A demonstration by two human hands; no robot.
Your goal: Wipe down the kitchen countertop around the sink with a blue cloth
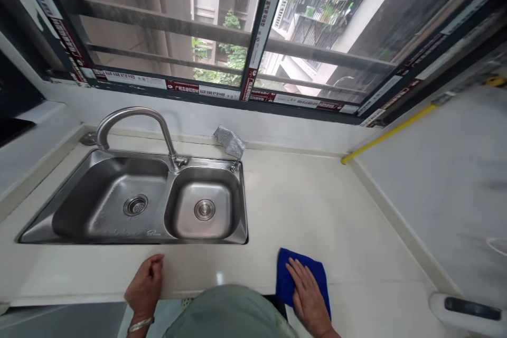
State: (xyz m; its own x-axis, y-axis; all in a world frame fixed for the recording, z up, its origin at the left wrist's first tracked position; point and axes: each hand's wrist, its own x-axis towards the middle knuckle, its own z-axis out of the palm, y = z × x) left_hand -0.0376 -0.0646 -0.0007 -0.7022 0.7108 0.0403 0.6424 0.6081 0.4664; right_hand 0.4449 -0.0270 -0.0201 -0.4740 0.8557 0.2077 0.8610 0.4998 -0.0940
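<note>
A folded blue cloth [283,277] lies on the pale countertop [301,206], its near corner hanging over the front edge. My right hand [309,296] rests flat on top of it, fingers stretched out and close together. To the left, my left hand [146,282] is at the counter's front edge, just before the sink. Its fingers are curled into a loose fist, and nothing shows in them. A bracelet circles that wrist. Between the hands, the green clothing on my front is against the counter edge.
A steel double sink [170,222] is set into the counter on the left, with a curved faucet [134,111] behind it. A silvery wrapped piece [230,141] stands at its back right corner. A yellow pipe [390,134] runs along the right wall. A white device [467,310] sits at lower right.
</note>
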